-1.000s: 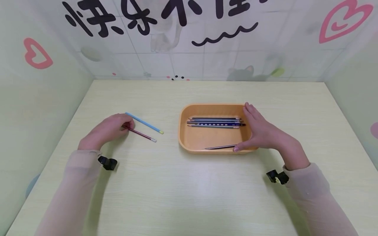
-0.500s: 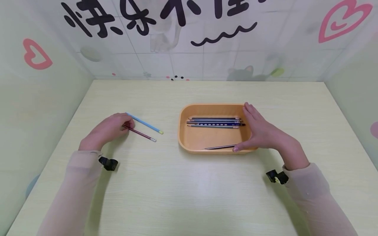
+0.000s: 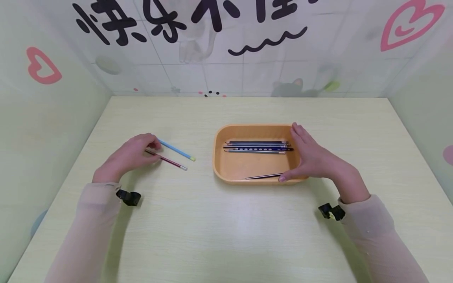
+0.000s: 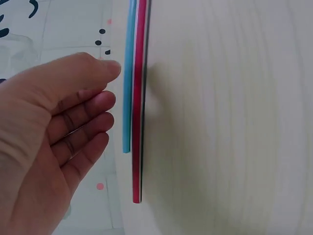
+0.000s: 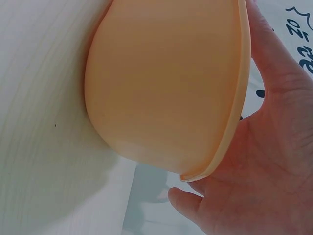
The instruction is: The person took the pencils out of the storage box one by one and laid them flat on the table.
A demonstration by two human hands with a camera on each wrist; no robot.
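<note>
My left hand point(image 3: 132, 153) hovers over two pencils on the table's left side. The dark red pencil point(image 3: 171, 162) has a white eraser end; the light blue pencil point(image 3: 178, 150) has a yellow end. In the left wrist view, my loosely bent fingers point(image 4: 93, 115) and thumb are beside the red pencil point(image 4: 138, 122) and blue pencil point(image 4: 128, 93), with a gap to them. My right hand point(image 3: 313, 157) spans the right end of the orange tray point(image 3: 226, 173), thumb on the front rim, fingers straight at the back rim. Several dark pencils point(image 3: 258, 147) lie inside.
One dark pencil point(image 3: 263, 176) lies apart along the tray's front wall, its right end near my thumb. The pale wooden table point(image 3: 226, 224) meets printed walls at the back and both sides. A small black camera sits at each wrist.
My left fingers have lifted and spread slightly from the pencils, covering less of the blue pencil's upper end. The pencils, tray and right hand stay in place.
</note>
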